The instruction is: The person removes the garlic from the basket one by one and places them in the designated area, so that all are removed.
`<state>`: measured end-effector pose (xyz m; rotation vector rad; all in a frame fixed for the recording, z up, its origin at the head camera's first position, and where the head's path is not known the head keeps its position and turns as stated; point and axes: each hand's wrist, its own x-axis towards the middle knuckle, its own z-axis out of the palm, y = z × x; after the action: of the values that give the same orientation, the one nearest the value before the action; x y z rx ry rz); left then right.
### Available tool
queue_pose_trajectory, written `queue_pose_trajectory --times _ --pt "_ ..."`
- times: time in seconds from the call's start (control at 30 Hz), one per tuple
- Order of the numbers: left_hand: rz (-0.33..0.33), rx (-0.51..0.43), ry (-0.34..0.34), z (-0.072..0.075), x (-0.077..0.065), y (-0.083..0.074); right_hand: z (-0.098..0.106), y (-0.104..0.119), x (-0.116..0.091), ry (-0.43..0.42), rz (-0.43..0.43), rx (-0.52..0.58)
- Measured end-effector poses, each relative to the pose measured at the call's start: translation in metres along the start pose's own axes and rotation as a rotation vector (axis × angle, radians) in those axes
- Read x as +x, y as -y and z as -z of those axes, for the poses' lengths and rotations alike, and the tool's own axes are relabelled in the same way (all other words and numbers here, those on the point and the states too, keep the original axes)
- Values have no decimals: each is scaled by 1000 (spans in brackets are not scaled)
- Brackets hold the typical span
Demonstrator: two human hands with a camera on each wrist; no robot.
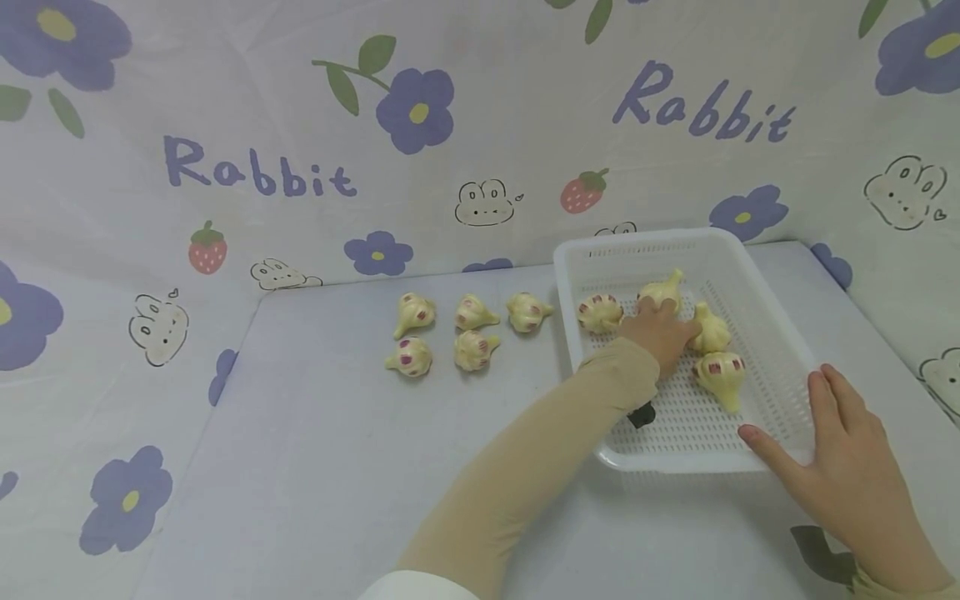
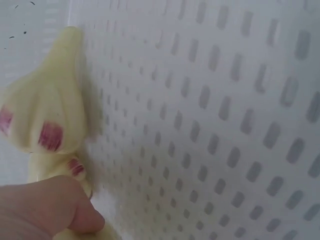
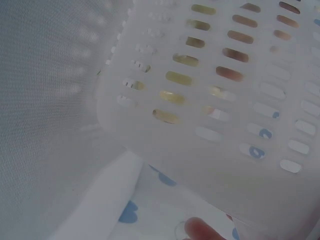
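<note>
The white perforated plastic basket [image 1: 780,333] stands at the right of the table and holds several pale yellow garlic bulbs with purple marks. My left hand [image 1: 660,337] reaches into it and grips a garlic bulb [image 1: 660,290] near the back; the fingers hide part of it. Its thumb [image 2: 82,212] lies close against a neighbouring garlic bulb [image 1: 711,332]. Nearer the front lies another garlic bulb [image 1: 722,377], and one more garlic bulb [image 1: 600,313] is by the left wall. My right hand [image 1: 855,467] rests at the basket's front right corner, its fingers fairly straight and thumb spread.
Left of the basket, several garlic bulbs lie in two rows on the pale table [image 1: 322,467], among them a garlic bulb [image 1: 475,350] in the nearer row. A patterned cloth wall [image 1: 525,125] rises behind. A small black object [image 1: 641,415] shows beneath the left forearm.
</note>
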<state>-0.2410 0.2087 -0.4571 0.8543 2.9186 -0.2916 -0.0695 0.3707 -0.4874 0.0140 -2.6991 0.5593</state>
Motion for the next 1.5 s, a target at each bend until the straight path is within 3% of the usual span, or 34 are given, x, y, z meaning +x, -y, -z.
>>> queue_pose_trajectory --times 0.23,0.37,0.63,0.97,1.33,1.5 --pt "-58 68 -63 -1 13 -1 0 0 0 -3 -6 -14" --pt "-63 34 -70 4 12 -1 0 -1 0 0 -4 2" --pt "-71 21 -116 21 -7 -4 0 -1 0 -15 10 8" --pt "-101 6 -163 32 -21 3 -1 -2 0 -31 17 0" --pt "-192 -19 -232 48 -46 16 -1 2 0 30 -29 -36" --pt "-221 -40 -275 55 -60 22 0 2 0 20 -20 -30"
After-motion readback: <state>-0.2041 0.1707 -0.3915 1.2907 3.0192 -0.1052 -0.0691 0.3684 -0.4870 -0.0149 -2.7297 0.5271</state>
